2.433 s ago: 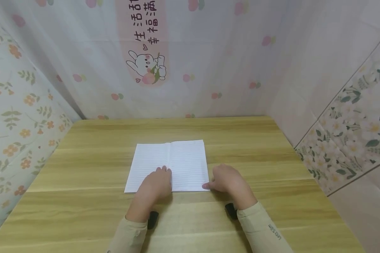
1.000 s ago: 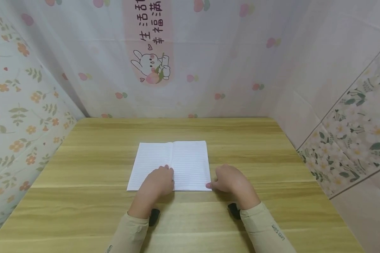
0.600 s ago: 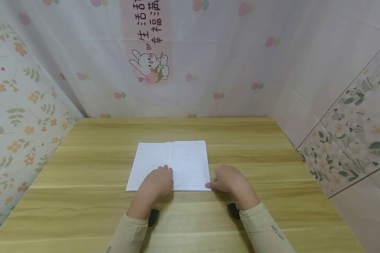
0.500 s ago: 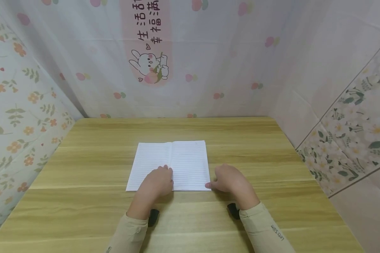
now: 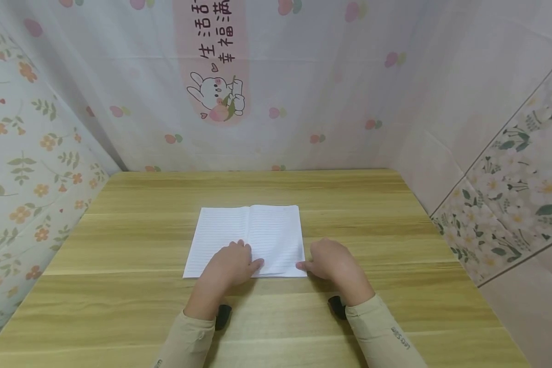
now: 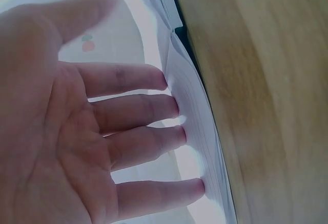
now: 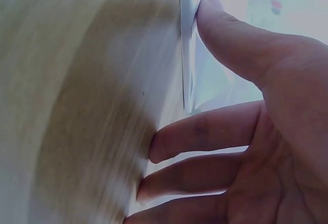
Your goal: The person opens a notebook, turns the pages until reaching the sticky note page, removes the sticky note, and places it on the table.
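Note:
An exercise book point(image 5: 273, 230) with ruled white pages lies open on the wooden table. Its right-hand leaf bulges slightly, with its lower edge raised. My left hand point(image 5: 230, 263) rests on the left page beside the fold; in the left wrist view its straight fingertips point(image 6: 171, 107) touch the paper, and the thumb point(image 6: 84, 16) sticks out apart from them. At the lower right corner is my right hand point(image 5: 331, 263). Its thumb point(image 7: 233, 39) presses on the page there, while the other fingers point(image 7: 205, 131) extend onto the table beside the book.
Bare wood of the table point(image 5: 372, 214) surrounds the book. A printed curtain point(image 5: 303, 92) hangs behind the table, with flowered cloth point(image 5: 37, 153) along the left side and more on the right. Black straps point(image 5: 337, 307) show at the wrists.
My right thumb has shifted slightly left, and the right-hand leaf, flat before, now bulges. My left thumb has spread out to the right; the left fingers stay in place.

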Available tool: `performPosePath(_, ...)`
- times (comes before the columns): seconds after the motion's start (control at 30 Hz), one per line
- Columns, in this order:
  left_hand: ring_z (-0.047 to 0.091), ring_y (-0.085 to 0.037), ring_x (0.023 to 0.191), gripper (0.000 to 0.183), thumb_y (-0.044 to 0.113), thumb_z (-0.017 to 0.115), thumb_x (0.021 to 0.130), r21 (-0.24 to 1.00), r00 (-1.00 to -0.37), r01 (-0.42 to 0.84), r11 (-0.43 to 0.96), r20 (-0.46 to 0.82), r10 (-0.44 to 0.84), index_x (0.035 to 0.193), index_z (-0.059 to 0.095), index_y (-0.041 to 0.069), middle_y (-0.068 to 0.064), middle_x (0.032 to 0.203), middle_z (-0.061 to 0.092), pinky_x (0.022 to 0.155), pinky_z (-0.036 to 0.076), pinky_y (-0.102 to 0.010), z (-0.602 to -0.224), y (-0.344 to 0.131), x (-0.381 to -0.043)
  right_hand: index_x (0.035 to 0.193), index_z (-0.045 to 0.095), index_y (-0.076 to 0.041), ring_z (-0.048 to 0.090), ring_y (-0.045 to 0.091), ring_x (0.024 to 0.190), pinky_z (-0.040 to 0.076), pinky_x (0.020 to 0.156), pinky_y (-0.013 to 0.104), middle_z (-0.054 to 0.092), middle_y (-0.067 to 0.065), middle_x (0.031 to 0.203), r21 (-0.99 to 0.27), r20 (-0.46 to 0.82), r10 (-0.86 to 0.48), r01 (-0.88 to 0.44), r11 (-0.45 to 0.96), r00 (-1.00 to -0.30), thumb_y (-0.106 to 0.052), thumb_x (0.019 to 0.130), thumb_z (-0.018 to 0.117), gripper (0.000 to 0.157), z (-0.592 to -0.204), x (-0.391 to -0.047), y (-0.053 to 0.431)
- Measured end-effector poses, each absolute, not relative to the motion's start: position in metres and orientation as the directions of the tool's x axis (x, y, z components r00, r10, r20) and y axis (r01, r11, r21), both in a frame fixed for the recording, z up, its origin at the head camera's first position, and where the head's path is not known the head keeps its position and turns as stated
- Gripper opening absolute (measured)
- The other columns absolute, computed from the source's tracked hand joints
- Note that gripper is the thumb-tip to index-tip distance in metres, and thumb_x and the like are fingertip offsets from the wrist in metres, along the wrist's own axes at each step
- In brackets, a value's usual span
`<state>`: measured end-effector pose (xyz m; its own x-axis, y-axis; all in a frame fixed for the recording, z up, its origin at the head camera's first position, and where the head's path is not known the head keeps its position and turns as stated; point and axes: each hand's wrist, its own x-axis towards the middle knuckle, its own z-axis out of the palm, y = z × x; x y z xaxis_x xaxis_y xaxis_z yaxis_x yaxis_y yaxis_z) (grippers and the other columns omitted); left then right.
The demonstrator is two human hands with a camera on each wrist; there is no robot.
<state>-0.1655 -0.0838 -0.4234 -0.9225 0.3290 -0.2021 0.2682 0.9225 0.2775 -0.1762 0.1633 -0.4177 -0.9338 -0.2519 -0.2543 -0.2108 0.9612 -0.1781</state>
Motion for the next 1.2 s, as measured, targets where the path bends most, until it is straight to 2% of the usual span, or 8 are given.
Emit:
performPosePath(0.27,0.062,-0.034,0.093,0.077,0.066,0.081,0.083,0.297,-0.941,0.203,0.933,-0.205,0.269,0.107,0.066,-0.005,-0.016,0.101,0.061,0.087,0.059,-0.054,-0.425,-0.077,-0.162,0.057,0.052,-0.013,0.047,0.019,0.062,0.04,0.055,0.033,0.054,0.004,0.067,-0.166,-0.247,-0.218,-0.18,0.969,-0.944,-0.053,0.094,0.077,0.06,-0.419,-0.174,0.159)
performPosePath(0.5,0.063,-0.04,0.108,0.059,0.048,0.075,0.095,0.264,-0.945,0.213,0.941,-0.191,0.267,0.113,0.066,-0.007,-0.02,0.109,0.062,0.087,0.059,-0.062,-0.422,-0.075,-0.157,0.056,0.049,-0.014,0.047,0.018,0.061,0.039,0.055,0.032,0.051,0.003,0.066,-0.162,-0.249,-0.22,-0.183,0.97,-0.943,-0.055,0.093,0.077,0.062,-0.416,-0.173,0.158)
performPosePath(0.67,0.065,-0.04,0.099,0.033,0.026,0.061,0.106,0.318,-0.933,0.243,0.917,-0.182,0.311,0.111,0.062,-0.006,-0.023,0.104,0.064,0.086,0.058,-0.061,-0.422,-0.084,-0.161,0.057,0.049,-0.014,0.044,0.017,0.061,0.038,0.054,0.031,0.046,0.0,0.064,-0.173,-0.235,-0.223,-0.185,0.967,-0.946,-0.053,0.089,0.082,0.061,-0.418,-0.173,0.159)
performPosePath(0.83,0.073,-0.047,0.11,0.056,0.022,0.055,0.107,0.351,-0.976,0.178,0.919,-0.053,0.209,0.153,0.044,-0.008,-0.034,0.135,0.066,0.084,0.061,-0.06,-0.417,-0.092,-0.164,0.061,0.055,-0.012,0.046,0.018,0.063,0.04,0.056,0.033,0.051,0.003,0.067,-0.173,-0.246,-0.223,-0.183,0.968,-0.943,-0.053,0.089,0.083,0.057,-0.418,-0.174,0.16)
performPosePath(0.9,0.061,-0.053,0.133,0.073,0.022,0.06,0.105,0.306,-0.988,0.157,0.939,0.055,0.147,0.166,0.026,-0.002,-0.035,0.158,0.048,0.094,0.057,-0.069,-0.414,-0.092,-0.162,0.062,0.056,-0.011,0.047,0.018,0.063,0.041,0.057,0.034,0.053,0.003,0.067,-0.169,-0.249,-0.223,-0.184,0.968,-0.943,-0.053,0.089,0.082,0.056,-0.418,-0.174,0.16)
performPosePath(1.0,0.025,-0.056,0.16,0.087,0.014,0.068,0.099,0.16,-0.968,0.155,0.975,0.219,0.118,0.171,0.019,0.013,-0.03,0.175,0.02,0.105,0.041,-0.085,-0.411,-0.091,-0.157,0.064,0.057,-0.011,0.048,0.018,0.064,0.042,0.057,0.034,0.054,0.004,0.068,-0.16,-0.249,-0.222,-0.186,0.969,-0.943,-0.053,0.089,0.082,0.055,-0.418,-0.174,0.16)
performPosePath(1.1,0.004,-0.05,0.166,0.083,0.007,0.07,0.097,-0.014,-0.941,0.186,0.982,0.286,0.182,0.169,0.033,0.027,-0.016,0.181,0.01,0.107,0.025,-0.093,-0.41,-0.088,-0.152,0.064,0.057,-0.011,0.047,0.018,0.063,0.041,0.057,0.033,0.053,0.003,0.068,-0.161,-0.251,-0.219,-0.182,0.97,-0.943,-0.053,0.089,0.082,0.055,-0.418,-0.174,0.16)
performPosePath(1.2,0.013,-0.042,0.167,0.056,0.008,0.066,0.1,-0.132,-0.929,0.24,0.962,0.257,0.267,0.152,0.061,0.03,-0.004,0.178,0.028,0.108,0.02,-0.094,-0.413,-0.085,-0.147,0.064,0.057,-0.011,0.046,0.018,0.063,0.04,0.057,0.033,0.051,0.002,0.067,-0.172,-0.254,-0.214,-0.173,0.97,-0.943,-0.052,0.089,0.083,0.055,-0.418,-0.173,0.16)
